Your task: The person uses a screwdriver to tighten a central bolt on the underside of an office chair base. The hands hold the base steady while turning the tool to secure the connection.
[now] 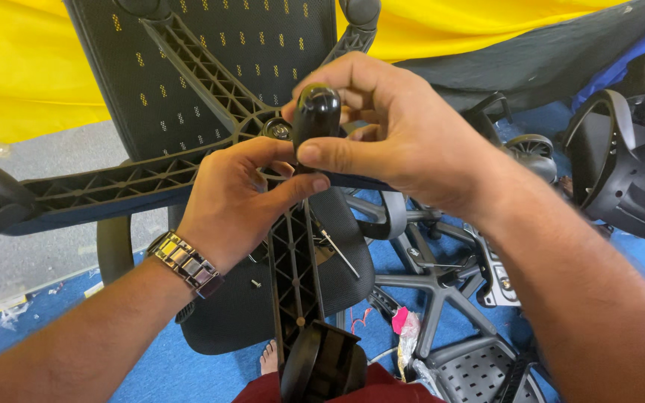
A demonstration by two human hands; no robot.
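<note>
A black five-arm chair base (188,82) lies upside down in front of me, ribbed underside up, with casters on the arm ends. My right hand (390,127) grips a black cylinder (316,112), like a gas lift end, standing at the hub of the base. My left hand (233,201), with a metal watch on the wrist, holds the hub area just below that cylinder, thumb pressed against it. One arm of the base runs toward me and ends in a caster (321,362) near my lap.
A black mesh chair back (210,30) stands behind the base, before a yellow cloth (24,67). A second chair base (442,283), a black armrest part (621,164) and a small pink-and-clear bag (406,325) lie on the blue floor (166,373). My bare foot (268,358) shows below.
</note>
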